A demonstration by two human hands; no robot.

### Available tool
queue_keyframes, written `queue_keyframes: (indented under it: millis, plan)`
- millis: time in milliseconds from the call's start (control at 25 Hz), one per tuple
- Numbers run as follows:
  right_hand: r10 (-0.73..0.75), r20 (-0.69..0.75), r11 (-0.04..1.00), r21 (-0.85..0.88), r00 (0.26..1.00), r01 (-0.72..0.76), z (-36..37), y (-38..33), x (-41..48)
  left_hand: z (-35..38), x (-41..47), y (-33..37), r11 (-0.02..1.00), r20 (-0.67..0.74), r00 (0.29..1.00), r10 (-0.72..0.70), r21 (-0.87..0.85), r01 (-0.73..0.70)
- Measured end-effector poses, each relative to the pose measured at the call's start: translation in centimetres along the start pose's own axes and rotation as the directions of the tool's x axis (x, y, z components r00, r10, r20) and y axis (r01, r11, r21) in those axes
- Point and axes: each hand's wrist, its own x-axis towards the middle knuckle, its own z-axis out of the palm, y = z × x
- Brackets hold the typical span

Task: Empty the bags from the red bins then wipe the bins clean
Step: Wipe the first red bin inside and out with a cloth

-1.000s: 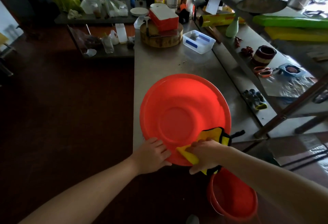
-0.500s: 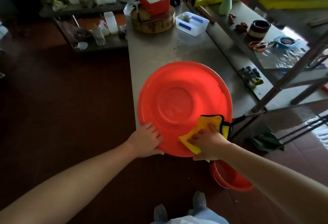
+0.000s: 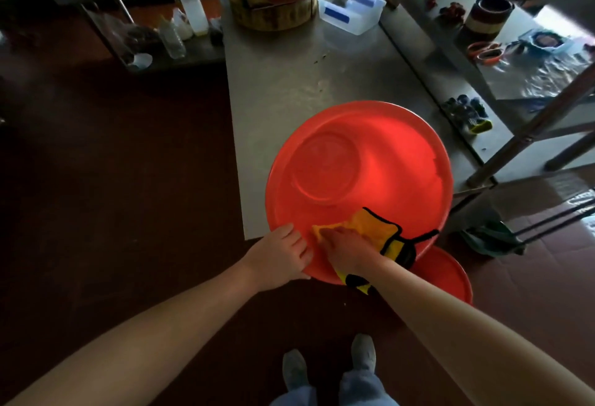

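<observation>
Hands at the near rim of an upturned red bin, a cloth under one of them.

Left hand (image 3: 283, 254), at lower centre of the frame, lies with its fingers fairly straight on the near edge of the red bin (image 3: 370, 173), holding nothing. Just right of it, almost touching, the right hand (image 3: 347, 248) presses a yellow cloth (image 3: 376, 228) with black trim flat against the bin's sloping side, fingers extended on top of the fabric; the cloth's tail hangs over the rim below the wrist. The bin sits bottom-up in mid-frame on the near end of a steel table (image 3: 306, 83), overhanging its edge. A second red bin (image 3: 444, 273) shows lower right, below the first. Farther up the table, at upper centre, stand a round wooden block (image 3: 273, 9) and a clear plastic tub (image 3: 351, 9).
</observation>
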Motion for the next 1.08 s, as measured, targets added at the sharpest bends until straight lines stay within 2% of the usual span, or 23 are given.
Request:
queue_keyframes:
  millis: [40,120,200,440,640,720,840,960,1080]
  plan:
    - [-0.003,0.053,1.0,-0.021,0.999,0.004,-0.5,0.6,0.2,0.2,0.0,0.2,1.0,0.006,1.0,-0.007,-0.003,0.007]
    - [-0.021,0.149,0.983,-0.179,0.989,0.048,-1.2,2.1,-0.1,0.3,-0.1,0.5,1.0,0.004,1.0,-0.022,-0.015,0.022]
    - [-0.034,0.157,0.96,-0.27,0.987,0.076,-1.3,3.5,-0.6,0.1,0.6,1.0,0.998,0.011,0.998,-0.058,-0.033,0.059]
    - [-0.013,0.113,0.987,-0.155,0.993,0.031,-0.4,4.0,2.7,0.4,2.6,1.9,0.996,0.035,0.997,-0.074,-0.048,0.076]
    - [-0.043,0.137,0.999,-0.004,0.99,0.044,0.3,3.2,7.2,0.7,3.0,3.1,0.997,0.047,0.996,-0.078,-0.012,0.079]
    - [-0.042,0.138,0.999,0.007,0.99,0.041,0.1,3.5,9.4,1.0,2.9,3.3,0.997,0.051,0.996,-0.074,-0.009,0.074]
    - [-0.041,0.11,0.995,-0.083,0.993,0.05,0.8,5.1,12.4,1.1,3.0,3.6,0.996,0.034,0.995,-0.089,0.021,0.088]
    - [-0.138,-0.036,0.962,-0.243,0.99,0.125,0.7,8.4,13.9,1.1,3.1,4.0,0.995,0.009,0.995,-0.095,0.0,0.095]
    - [-0.205,0.005,0.89,-0.415,0.979,0.189,-1.4,12.3,14.4,0.9,2.8,3.9,0.994,0.01,0.994,-0.107,-0.012,0.107]
